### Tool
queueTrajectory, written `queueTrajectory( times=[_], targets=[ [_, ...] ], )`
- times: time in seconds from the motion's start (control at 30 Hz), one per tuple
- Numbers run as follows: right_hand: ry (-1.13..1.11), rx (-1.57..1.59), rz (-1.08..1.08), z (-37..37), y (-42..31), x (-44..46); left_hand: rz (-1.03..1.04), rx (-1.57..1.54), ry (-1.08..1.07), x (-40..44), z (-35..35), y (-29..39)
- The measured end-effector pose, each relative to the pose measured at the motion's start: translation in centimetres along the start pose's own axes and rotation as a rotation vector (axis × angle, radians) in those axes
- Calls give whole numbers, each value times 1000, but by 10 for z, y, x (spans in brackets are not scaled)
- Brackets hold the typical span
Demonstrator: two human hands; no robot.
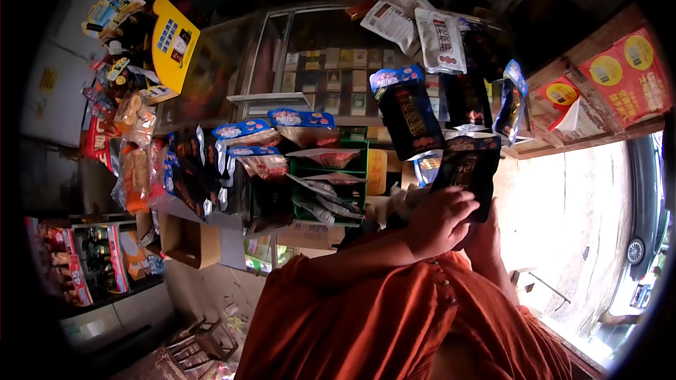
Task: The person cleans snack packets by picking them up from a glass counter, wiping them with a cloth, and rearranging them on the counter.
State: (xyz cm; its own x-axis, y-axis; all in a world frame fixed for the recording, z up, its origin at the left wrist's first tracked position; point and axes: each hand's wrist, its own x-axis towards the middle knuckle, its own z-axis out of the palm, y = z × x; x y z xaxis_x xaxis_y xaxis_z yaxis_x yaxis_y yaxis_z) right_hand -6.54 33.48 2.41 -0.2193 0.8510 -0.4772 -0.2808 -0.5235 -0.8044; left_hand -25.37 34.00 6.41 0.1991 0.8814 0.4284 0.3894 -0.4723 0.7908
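Observation:
A black snack pouch (468, 162) with printed lettering stands tilted in front of my body. My left hand (442, 222) lies across its lower front, fingers bent and pressed against it. Behind the pouch's lower right edge is my right hand (484, 232), gripping it from below with most fingers hidden. Just beyond, another black pouch (408, 119) with a blue top leans on the counter. White pouches (441, 41) lie farther back. To the left, a green box (365, 186) holds several pouches upright.
A glass display case (331, 63) with small boxes stands behind the counter. At left are bagged snacks (134, 169), a yellow display card (172, 46) and an open cardboard box (190, 241). Red posters (630, 77) hang at right, near a bright doorway with a parked car (642, 204) outside.

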Motion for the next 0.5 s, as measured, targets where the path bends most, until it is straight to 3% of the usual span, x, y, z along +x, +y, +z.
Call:
queueTrajectory(
  times=[0.03, 0.07, 0.1, 0.17, 0.2, 0.23, 0.3, 0.37, 0.43, 0.5],
  targets=[
    [-80, 538, 263, 26, -23, -13, 42, 30, -42, -1, 1, 0],
    [17, 393, 101, 28, -16, -16, 76, 30, -97, -5, 2, -2],
    [-50, 426, 166, 16, -10, -20, 109, 15, -128, -8, -4, 3],
    [35, 331, 88, 3, 4, -15, 73, -119, -145, -14, -6, 0],
    [81, 255, 111, -3, 6, -17, -16, -298, -164, -11, -15, -2],
    [144, 179, 116, -6, 3, -22, -364, -593, -278, -12, -26, 1],
    [306, 34, 80, 30, -15, -36, -9, -307, 108, -11, -26, -16],
    [232, -13, 85, 34, -20, -51, -142, -121, 256, -14, -26, -36],
    [89, -12, 26, 23, -8, -53, -545, -959, 154, -17, -16, -54],
    [-33, -69, 10, 28, -6, -59, -695, -1034, 4, -21, -23, -54]
  ],
)
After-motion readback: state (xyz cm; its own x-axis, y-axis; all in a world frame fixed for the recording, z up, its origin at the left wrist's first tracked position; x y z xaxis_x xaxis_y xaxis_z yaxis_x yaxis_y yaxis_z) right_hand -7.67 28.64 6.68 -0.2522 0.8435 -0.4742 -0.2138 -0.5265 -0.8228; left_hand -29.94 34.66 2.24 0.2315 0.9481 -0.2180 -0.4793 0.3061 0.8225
